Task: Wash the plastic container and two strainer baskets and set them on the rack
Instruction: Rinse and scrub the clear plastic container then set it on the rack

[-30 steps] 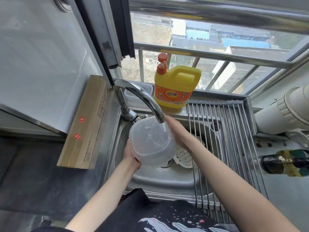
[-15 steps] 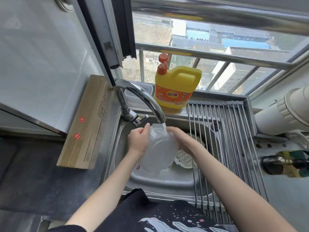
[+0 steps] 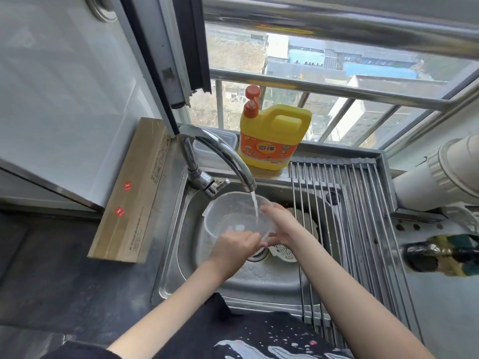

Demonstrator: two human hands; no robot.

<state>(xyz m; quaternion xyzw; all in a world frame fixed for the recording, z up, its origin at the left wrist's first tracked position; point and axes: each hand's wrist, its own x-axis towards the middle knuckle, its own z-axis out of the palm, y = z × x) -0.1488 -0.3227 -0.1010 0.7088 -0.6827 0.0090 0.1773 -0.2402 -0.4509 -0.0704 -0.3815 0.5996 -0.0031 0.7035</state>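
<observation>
Clear plastic container (image 3: 233,216) held mouth-up in the sink (image 3: 178,255), under the faucet (image 3: 220,154) spout; water stream (image 3: 255,206) falls into it near its 2 o'clock rim. Left hand (image 3: 234,248) grips the container's near rim at 6 o'clock, fingers curled over the edge. Right hand (image 3: 281,225) wraps the rim at 3–4 o'clock, thumb over the top, closed on the container too. White strainer basket (image 3: 283,252) lies on the sink floor at 4 o'clock of the container, mostly hidden under the right wrist; touching the container or not, cannot tell. A second pale piece (image 3: 303,218) shows behind the right hand under the rack bars, too hidden to identify. Roll-up metal rack (image 3: 363,216) spans the sink's right side, 3 o'clock of the container. Yellow detergent jug (image 3: 272,136) with orange pump stands on the ledge at 12 o'clock. Long cardboard box (image 3: 134,193) leans on the counter at 9 o'clock. White pipe (image 3: 440,172) at far 3 o'clock.
</observation>
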